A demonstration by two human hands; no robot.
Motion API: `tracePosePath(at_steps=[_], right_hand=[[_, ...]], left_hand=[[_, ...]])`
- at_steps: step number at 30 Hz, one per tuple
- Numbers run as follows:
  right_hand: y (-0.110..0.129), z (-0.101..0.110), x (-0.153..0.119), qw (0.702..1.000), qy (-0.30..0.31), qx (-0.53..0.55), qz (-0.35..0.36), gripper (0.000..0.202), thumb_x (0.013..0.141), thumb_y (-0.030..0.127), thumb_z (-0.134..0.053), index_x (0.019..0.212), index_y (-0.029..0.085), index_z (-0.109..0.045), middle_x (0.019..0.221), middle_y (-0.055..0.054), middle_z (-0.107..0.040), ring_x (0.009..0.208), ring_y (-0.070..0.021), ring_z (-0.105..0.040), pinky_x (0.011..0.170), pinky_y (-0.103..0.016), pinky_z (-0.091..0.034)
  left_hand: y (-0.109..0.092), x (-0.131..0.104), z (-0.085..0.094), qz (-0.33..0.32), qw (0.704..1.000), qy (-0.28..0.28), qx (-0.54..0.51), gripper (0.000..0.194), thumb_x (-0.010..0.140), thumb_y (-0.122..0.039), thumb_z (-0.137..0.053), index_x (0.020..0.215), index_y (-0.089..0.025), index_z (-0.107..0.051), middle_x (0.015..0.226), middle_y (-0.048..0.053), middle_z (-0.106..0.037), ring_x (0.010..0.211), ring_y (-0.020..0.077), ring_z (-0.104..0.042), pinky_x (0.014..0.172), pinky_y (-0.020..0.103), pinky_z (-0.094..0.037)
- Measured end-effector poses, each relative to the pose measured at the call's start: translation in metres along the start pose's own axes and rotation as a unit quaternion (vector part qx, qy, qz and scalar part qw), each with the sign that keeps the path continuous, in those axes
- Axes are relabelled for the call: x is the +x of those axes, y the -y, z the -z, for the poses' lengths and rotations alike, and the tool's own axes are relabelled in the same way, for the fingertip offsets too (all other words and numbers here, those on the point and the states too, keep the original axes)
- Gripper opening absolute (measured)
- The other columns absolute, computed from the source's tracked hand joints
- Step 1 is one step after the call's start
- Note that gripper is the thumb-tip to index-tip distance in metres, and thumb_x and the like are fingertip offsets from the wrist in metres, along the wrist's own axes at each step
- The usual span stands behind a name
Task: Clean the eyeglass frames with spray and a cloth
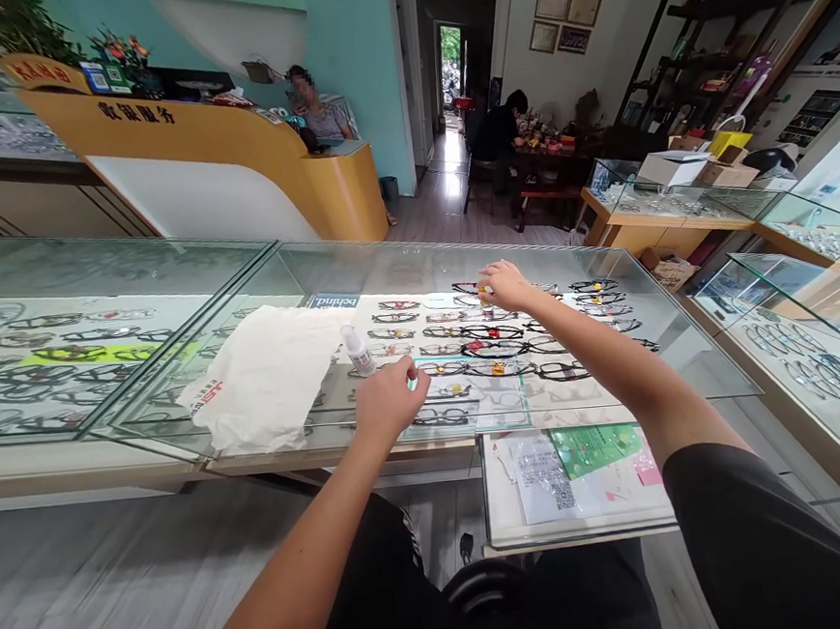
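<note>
My right hand (pixel 506 285) reaches over the glass display counter (pixel 402 265), its fingers bent down around a pair of eyeglasses (pixel 486 298) with a yellow tag; the fingertips are partly hidden. Nearer to me, my left hand (pixel 390 396) is closed above the counter's front part. A bit of light blue-green shows by its thumb, too small to name. Just behind that hand stands a small clear spray bottle (pixel 357 350) with a white cap. A crumpled white cloth bag (pixel 265 375) with red print lies to its left. Several dark-framed eyeglasses (pixel 495 347) with red or yellow tags lie in rows between and beyond my hands.
A lower glass-topped shelf (pixel 506 531) with papers juts out before me. More display cases stand left and right (pixel 815 342). Behind the counter are a yellow cashier desk (pixel 344 190) with a seated person (pixel 324 118), and another person (pixel 497 134) at a dark table.
</note>
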State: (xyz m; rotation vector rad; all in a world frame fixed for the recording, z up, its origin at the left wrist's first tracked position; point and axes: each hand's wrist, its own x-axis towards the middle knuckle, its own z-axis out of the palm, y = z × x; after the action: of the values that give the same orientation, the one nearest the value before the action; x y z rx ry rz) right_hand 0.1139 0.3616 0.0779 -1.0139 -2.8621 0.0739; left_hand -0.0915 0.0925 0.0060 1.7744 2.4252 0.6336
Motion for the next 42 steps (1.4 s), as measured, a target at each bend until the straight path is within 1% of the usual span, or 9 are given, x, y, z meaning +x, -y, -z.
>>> tracePosePath(at_steps=[4, 6, 9, 14, 18, 24, 30, 36, 42], right_hand=[[0.016, 0.030, -0.061, 0.998, -0.054, 0.021, 0.012, 0.040, 0.110, 0.039, -0.057, 0.136, 0.016, -0.076, 0.163, -0.018, -0.060, 0.152, -0.0350, -0.050, 0.133, -0.057, -0.029], [0.026, 0.043, -0.114, 0.993, -0.082, 0.070, 0.042, 0.039, 0.111, 0.044, -0.054, 0.132, 0.019, -0.076, 0.153, -0.016, -0.068, 0.143, -0.0333, -0.059, 0.126, -0.055, -0.041], [0.038, 0.049, -0.218, 0.989, -0.059, 0.121, 0.055, 0.043, 0.108, 0.055, -0.060, 0.136, 0.027, -0.074, 0.154, -0.015, -0.067, 0.149, -0.0357, -0.057, 0.128, -0.059, -0.040], [0.033, 0.012, -0.393, 0.986, 0.125, 0.092, -0.058, 0.124, 0.074, 0.077, -0.089, 0.176, 0.037, -0.032, 0.183, -0.013, -0.032, 0.171, -0.0458, -0.026, 0.133, -0.067, -0.037], [0.027, -0.028, -0.468, 0.972, 0.113, 0.012, -0.207, 0.125, 0.079, 0.075, -0.085, 0.178, 0.031, -0.022, 0.187, -0.015, -0.023, 0.174, -0.0452, -0.017, 0.135, -0.071, -0.030], [0.026, -0.046, -0.474, 0.962, 0.053, -0.058, -0.263, 0.115, 0.081, 0.056, -0.089, 0.174, 0.026, -0.029, 0.185, -0.017, -0.028, 0.172, -0.0451, -0.020, 0.138, -0.069, -0.025], [0.017, -0.057, -0.462, 0.950, -0.047, -0.083, -0.296, 0.120, 0.080, 0.068, -0.088, 0.174, 0.021, -0.029, 0.182, -0.021, -0.029, 0.169, -0.0485, -0.023, 0.136, -0.070, -0.023], [-0.003, -0.071, -0.440, 0.935, -0.110, -0.053, -0.334, 0.123, 0.085, 0.088, -0.069, 0.175, 0.014, -0.027, 0.180, -0.024, -0.032, 0.168, -0.0488, -0.025, 0.136, -0.069, -0.022], [-0.047, -0.071, -0.432, 0.920, -0.150, -0.062, -0.357, 0.130, 0.085, 0.096, -0.057, 0.174, 0.007, -0.025, 0.178, -0.028, -0.033, 0.168, -0.0497, -0.024, 0.136, -0.068, -0.022]], left_hand=[[0.001, -0.001, -0.002, -0.006, 1.000, -0.010, -0.002, 0.029, 0.102, -0.042, -0.046, 0.085, -0.023, -0.059, 0.071, 0.005, -0.066, 0.065, 0.0217, -0.054, 0.063, 0.034, -0.024], [0.001, -0.001, -0.003, -0.008, 1.000, -0.013, -0.002, 0.029, 0.102, -0.043, -0.046, 0.086, -0.023, -0.060, 0.071, 0.005, -0.066, 0.065, 0.0220, -0.054, 0.063, 0.034, -0.024], [0.001, 0.000, -0.005, -0.005, 1.000, -0.022, 0.008, 0.030, 0.102, -0.044, -0.047, 0.086, -0.023, -0.061, 0.072, 0.005, -0.067, 0.066, 0.0224, -0.055, 0.063, 0.034, -0.023], [0.000, 0.001, -0.008, -0.007, 0.999, -0.022, 0.026, 0.031, 0.102, -0.046, -0.048, 0.089, -0.022, -0.064, 0.075, 0.006, -0.070, 0.065, 0.0213, -0.054, 0.063, 0.035, -0.022], [-0.004, -0.002, -0.005, -0.006, 0.999, -0.029, 0.034, 0.032, 0.103, -0.043, -0.046, 0.092, -0.022, -0.067, 0.078, 0.005, -0.070, 0.068, 0.0211, -0.055, 0.063, 0.034, -0.024], [-0.008, -0.005, 0.004, 0.006, 1.000, 0.014, 0.021, 0.037, 0.106, -0.044, -0.047, 0.101, -0.018, -0.072, 0.075, 0.004, -0.063, 0.066, 0.0177, -0.045, 0.067, 0.032, -0.024], [-0.014, -0.006, 0.007, 0.005, 0.999, 0.018, 0.026, 0.040, 0.107, -0.044, -0.046, 0.102, -0.016, -0.073, 0.080, 0.004, -0.064, 0.066, 0.0163, -0.038, 0.067, 0.032, -0.024], [-0.011, -0.002, 0.004, -0.062, 0.996, 0.009, 0.058, 0.033, 0.107, -0.040, -0.045, 0.101, -0.019, -0.070, 0.092, 0.007, -0.070, 0.084, 0.0221, -0.055, 0.067, 0.033, -0.027], [-0.001, 0.008, -0.004, -0.138, 0.985, 0.010, 0.105, 0.042, 0.106, -0.042, -0.042, 0.122, -0.017, -0.072, 0.119, 0.018, -0.070, 0.115, 0.0365, -0.061, 0.094, 0.046, -0.048]])
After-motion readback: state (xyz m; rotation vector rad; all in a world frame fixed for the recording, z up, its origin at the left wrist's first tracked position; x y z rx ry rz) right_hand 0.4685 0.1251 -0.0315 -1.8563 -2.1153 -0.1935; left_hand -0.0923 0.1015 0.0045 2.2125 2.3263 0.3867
